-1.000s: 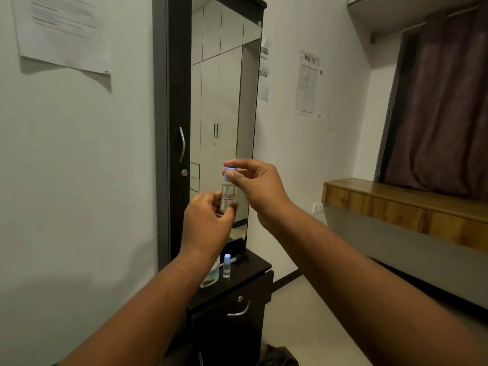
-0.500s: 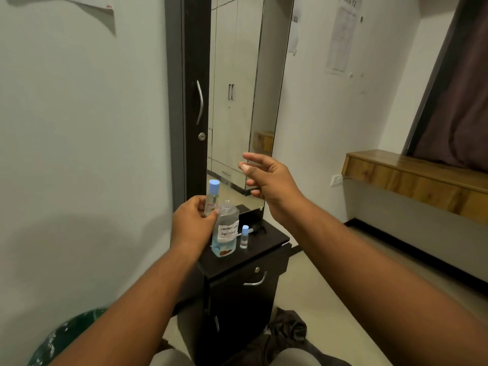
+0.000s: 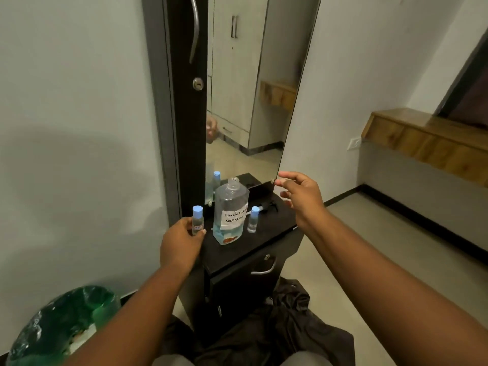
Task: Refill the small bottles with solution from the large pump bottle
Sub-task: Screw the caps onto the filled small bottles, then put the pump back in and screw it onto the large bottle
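The left hand (image 3: 182, 240) grips a capped small bottle (image 3: 197, 220) at the bench's (image 3: 274, 220) left edge, beside the uncapped large bottle (image 3: 230, 212). A second small bottle (image 3: 253, 219) stands just right of it. The right hand (image 3: 301, 196) hovers over the right edge, fingers (image 3: 286, 176) loose and holding nothing.

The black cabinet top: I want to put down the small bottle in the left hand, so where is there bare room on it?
The front strip of the cabinet top, between the large bottle and the edge, is bare. So is the right corner under the right hand. The back is crowded: second small bottle, pump head. The left hand holds its small bottle at the left edge.
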